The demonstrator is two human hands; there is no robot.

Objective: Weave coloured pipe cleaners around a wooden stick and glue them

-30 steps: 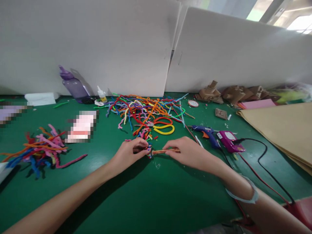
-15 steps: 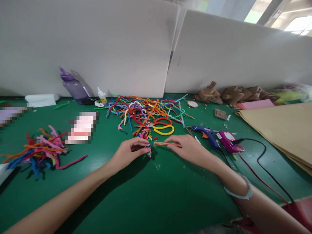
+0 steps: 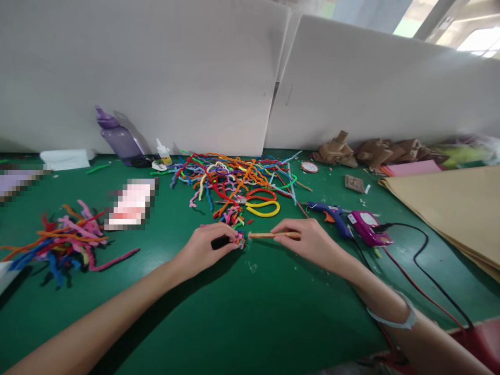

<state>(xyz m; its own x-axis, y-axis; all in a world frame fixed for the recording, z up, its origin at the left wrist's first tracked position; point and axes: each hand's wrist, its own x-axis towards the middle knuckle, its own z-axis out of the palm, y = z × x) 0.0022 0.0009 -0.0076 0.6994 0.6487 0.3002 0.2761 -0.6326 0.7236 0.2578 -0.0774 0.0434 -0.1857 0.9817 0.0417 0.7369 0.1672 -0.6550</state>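
Note:
My left hand point(image 3: 209, 244) is closed in a pinch on a small multicoloured bundle point(image 3: 240, 240), fuzzy like the cut pipe cleaners, just above the green table. My right hand point(image 3: 308, 239) grips a thin wooden stick point(image 3: 265, 236), its tip pointing left and a small gap away from the bundle. Short cut pipe cleaner pieces point(image 3: 231, 214) lie just beyond my left hand. Behind them, scissors point(image 3: 262, 207) with one red and one yellow handle loop rest beside a large tangle of pipe cleaners point(image 3: 230, 174).
A blue glue gun point(image 3: 332, 214) and a magenta power box point(image 3: 369, 228) with cables lie to the right. Brown paper sheets point(image 3: 449, 203) are at far right. On the left are more pipe cleaners point(image 3: 68, 239), a purple bottle point(image 3: 119, 138) and a small glue bottle point(image 3: 163, 152).
My right hand has shifted slightly right and down, drawing the stick's tip a little to the right. The bundle in my left hand has turned and risen slightly.

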